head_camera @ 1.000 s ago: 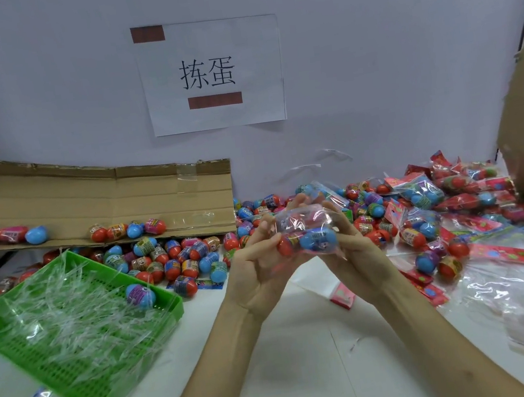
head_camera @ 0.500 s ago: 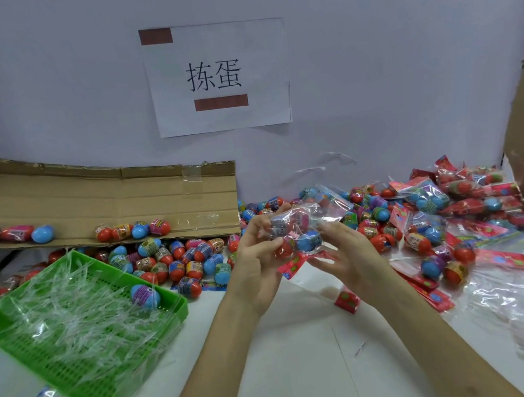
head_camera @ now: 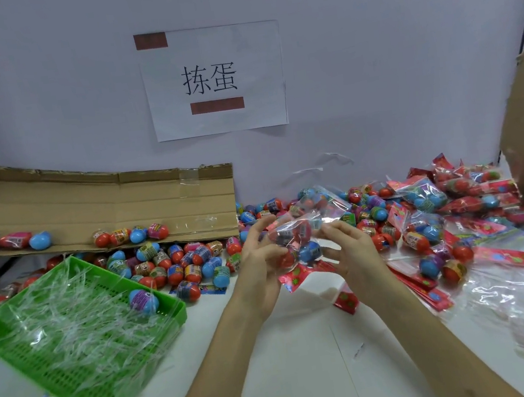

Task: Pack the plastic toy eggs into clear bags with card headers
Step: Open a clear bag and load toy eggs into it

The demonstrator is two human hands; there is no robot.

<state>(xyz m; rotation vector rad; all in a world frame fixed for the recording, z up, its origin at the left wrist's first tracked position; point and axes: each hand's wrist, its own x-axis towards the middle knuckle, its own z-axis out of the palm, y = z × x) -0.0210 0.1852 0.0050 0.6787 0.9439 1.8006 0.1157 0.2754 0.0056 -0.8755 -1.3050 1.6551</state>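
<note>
Red header [head_camera: 295, 276] has swung down under clear bag [head_camera: 292, 231], red + blue eggs [head_camera: 310, 250] inside; my L hand [head_camera: 258, 262] & R hand [head_camera: 354, 252] pinch it

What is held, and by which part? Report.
Both hands hold one clear bag of eggs: left hand on its left side, right hand on its right; the red card header hangs free below.

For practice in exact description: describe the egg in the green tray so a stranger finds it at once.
Find the green tray at the table's left, filled with clear plastic strips. Near its right corner lies a blue-and-purple egg, the only egg inside it.
</note>
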